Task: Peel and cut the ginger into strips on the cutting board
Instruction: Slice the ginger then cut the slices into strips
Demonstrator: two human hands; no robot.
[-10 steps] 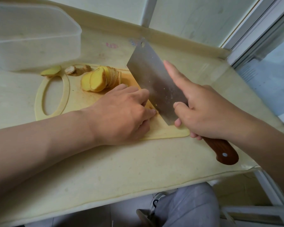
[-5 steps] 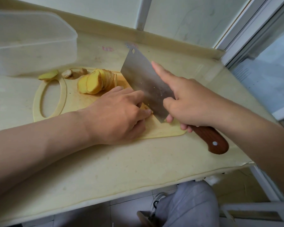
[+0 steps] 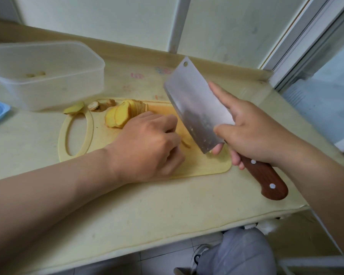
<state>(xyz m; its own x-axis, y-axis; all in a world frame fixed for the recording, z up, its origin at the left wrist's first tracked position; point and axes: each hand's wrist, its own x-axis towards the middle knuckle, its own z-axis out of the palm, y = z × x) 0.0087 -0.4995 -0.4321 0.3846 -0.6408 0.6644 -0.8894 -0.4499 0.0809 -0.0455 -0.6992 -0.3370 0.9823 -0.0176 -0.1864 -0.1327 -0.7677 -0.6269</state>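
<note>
Our right hand (image 3: 252, 135) grips the cleaver (image 3: 195, 108) clear above the cutting board (image 3: 211, 165); a ginger sliver (image 3: 186, 144) lies between blade and our left hand (image 3: 147, 143), fingers curled, grip hidden. Stacked ginger slices (image 3: 119, 116) sit just behind that left hand.

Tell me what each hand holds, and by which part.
Right hand grips the cleaver where blade meets wooden handle, index finger along the blade's flat. Left hand curls on the cutting board; what lies under it is hidden.

Left grip (image 3: 147, 144) lies palm-down, fingers curled under; right grip (image 3: 252, 135) clasps a knife (image 3: 195, 104), forefinger straight along it.
</note>
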